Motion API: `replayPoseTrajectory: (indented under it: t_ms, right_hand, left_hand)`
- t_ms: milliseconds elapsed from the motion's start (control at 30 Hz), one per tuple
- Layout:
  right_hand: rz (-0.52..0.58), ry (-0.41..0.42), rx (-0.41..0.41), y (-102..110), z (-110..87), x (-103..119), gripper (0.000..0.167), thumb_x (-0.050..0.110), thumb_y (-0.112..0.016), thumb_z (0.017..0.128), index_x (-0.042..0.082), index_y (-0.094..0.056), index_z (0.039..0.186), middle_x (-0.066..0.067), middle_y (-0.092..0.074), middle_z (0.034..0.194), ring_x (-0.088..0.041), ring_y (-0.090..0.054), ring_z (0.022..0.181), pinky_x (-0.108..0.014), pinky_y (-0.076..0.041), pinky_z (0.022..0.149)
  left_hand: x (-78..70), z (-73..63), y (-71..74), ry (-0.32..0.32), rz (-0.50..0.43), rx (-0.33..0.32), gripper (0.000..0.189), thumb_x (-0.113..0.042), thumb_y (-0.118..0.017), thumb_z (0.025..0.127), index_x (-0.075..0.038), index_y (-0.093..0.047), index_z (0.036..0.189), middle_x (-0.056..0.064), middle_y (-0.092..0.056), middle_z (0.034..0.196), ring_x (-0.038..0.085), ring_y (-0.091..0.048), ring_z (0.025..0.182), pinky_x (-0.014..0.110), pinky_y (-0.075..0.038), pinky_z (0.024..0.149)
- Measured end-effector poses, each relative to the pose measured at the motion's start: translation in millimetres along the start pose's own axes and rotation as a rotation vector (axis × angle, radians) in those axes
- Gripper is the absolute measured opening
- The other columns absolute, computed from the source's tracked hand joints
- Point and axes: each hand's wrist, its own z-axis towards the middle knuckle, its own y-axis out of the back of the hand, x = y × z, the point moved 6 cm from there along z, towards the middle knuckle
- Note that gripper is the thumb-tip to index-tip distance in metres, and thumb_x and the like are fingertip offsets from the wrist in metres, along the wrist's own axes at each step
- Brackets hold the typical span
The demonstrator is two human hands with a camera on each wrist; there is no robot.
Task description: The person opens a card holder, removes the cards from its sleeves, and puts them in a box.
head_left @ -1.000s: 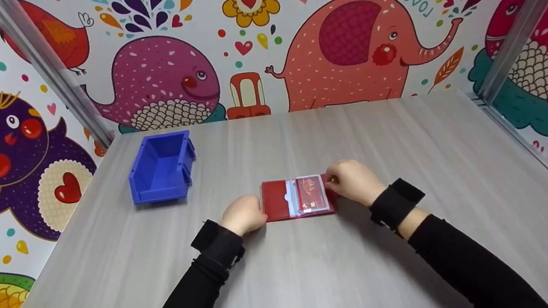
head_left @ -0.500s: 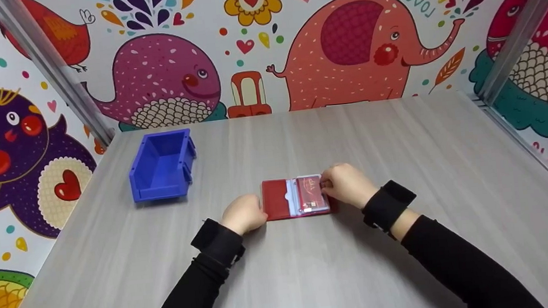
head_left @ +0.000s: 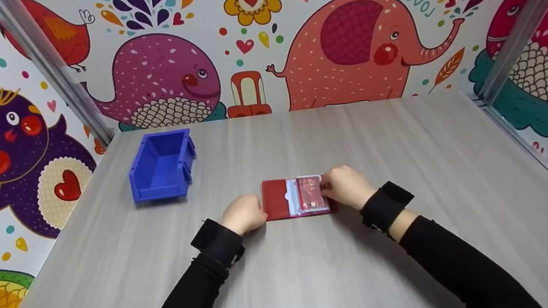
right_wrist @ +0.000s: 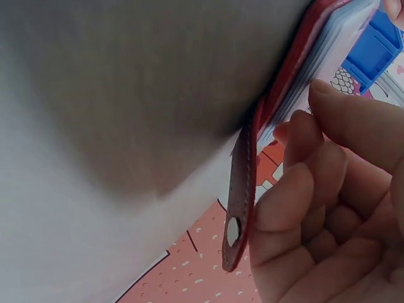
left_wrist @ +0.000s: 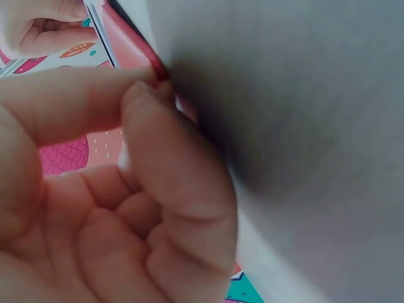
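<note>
A red card holder lies spread on the table with its clear sleeves on the right half. In the top sleeve sits a reddish card with pale lettering. My left hand pinches the left edge of the cover between thumb and index finger, close to the tabletop. At the sleeves' right edge, my right hand has curled fingers, with thumb and index finger at the edge of the stacked sleeves. Beneath those fingers, a red strap with a metal snap sticks out from the cover in the right wrist view.
A blue plastic bin stands at the back left of the table. The grey wood-grain tabletop reaches a wall printed with cartoon animals. Metal posts rise at the corners.
My right hand has shifted slightly left, from the cover's right side onto the sleeves' edge. My left hand stays at the cover's left edge.
</note>
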Motion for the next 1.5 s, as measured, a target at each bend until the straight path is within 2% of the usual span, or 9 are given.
replayPoseTrajectory:
  t_ms: [167,300,667,833,1000,1167,1300,1500]
  right_hand:
    - [0.017,0.013,0.005,0,0.5,1,0.005,0.006,-0.077,0.083,0.002,-0.075,0.084,-0.006,-0.070,0.078,-0.019,-0.059,0.067,-0.039,-0.051,0.066]
    - [0.048,0.010,0.006,0,0.4,1,0.003,0.004,-0.077,0.083,0.003,-0.074,0.081,-0.005,-0.069,0.077,-0.018,-0.057,0.066,-0.038,-0.050,0.065]
    - [0.065,-0.032,0.024,1,1.2,2,0.004,0.005,-0.076,0.083,0.002,-0.076,0.086,-0.008,-0.072,0.083,-0.023,-0.062,0.072,-0.041,-0.052,0.070]
    - [0.067,-0.051,0.032,0,1.1,1,0.006,0.004,-0.076,0.083,0.002,-0.077,0.088,-0.009,-0.072,0.086,-0.024,-0.065,0.076,-0.041,-0.053,0.073]
    - [0.070,-0.054,0.035,0,0.8,1,0.005,0.004,-0.075,0.084,0.001,-0.076,0.088,-0.009,-0.072,0.086,-0.023,-0.063,0.074,-0.041,-0.053,0.072]
    - [0.057,-0.035,0.038,2,1.2,1,0.002,0.004,-0.076,0.083,0.002,-0.075,0.082,-0.006,-0.070,0.080,-0.022,-0.060,0.070,-0.040,-0.052,0.069]
    - [0.050,-0.032,0.047,1,2.1,0,0.007,0.004,-0.075,0.083,0.005,-0.073,0.077,-0.004,-0.068,0.075,-0.020,-0.056,0.066,-0.038,-0.050,0.066]
    - [0.049,-0.039,0.047,1,1.3,0,0.007,0.004,-0.075,0.083,0.005,-0.073,0.077,-0.004,-0.068,0.075,-0.019,-0.056,0.066,-0.038,-0.050,0.066]
  left_hand:
    - [0.6,-0.5,0.6,0.008,0.003,0.009,0.024,-0.006,-0.061,0.082,-0.013,-0.045,0.065,0.001,-0.048,0.062,0.018,-0.049,0.057,0.032,-0.038,0.052]
    - [-0.4,-1.0,1.8,-0.016,0.018,0.002,0.026,-0.005,-0.059,0.081,-0.013,-0.043,0.062,0.000,-0.045,0.060,0.018,-0.046,0.056,0.031,-0.036,0.052]
    - [1.4,0.3,3.0,-0.044,0.016,0.008,0.025,-0.006,-0.062,0.080,-0.013,-0.045,0.063,-0.001,-0.044,0.062,0.017,-0.043,0.058,0.031,-0.035,0.054]
    - [-0.5,2.8,7.7,-0.035,0.033,0.016,0.025,-0.009,-0.064,0.081,-0.013,-0.046,0.065,0.000,-0.047,0.064,0.017,-0.045,0.059,0.032,-0.037,0.056]
    - [-8.2,7.1,14.2,-0.032,0.062,0.003,0.022,-0.011,-0.067,0.082,-0.013,-0.050,0.067,0.002,-0.053,0.070,0.018,-0.047,0.062,0.036,-0.043,0.061]
    - [-19.4,11.0,17.6,-0.055,0.101,-0.047,0.019,-0.011,-0.068,0.082,-0.011,-0.054,0.070,0.001,-0.055,0.070,0.019,-0.049,0.065,0.039,-0.046,0.063]
    - [-29.6,15.1,15.7,-0.063,0.129,-0.071,0.018,-0.010,-0.068,0.080,-0.011,-0.054,0.070,0.000,-0.053,0.067,0.019,-0.050,0.064,0.039,-0.047,0.062]
    - [-46.4,23.5,7.6,-0.062,0.178,-0.058,0.005,-0.007,-0.065,0.078,-0.007,-0.063,0.074,0.004,-0.064,0.075,0.020,-0.054,0.066,0.043,-0.051,0.063]
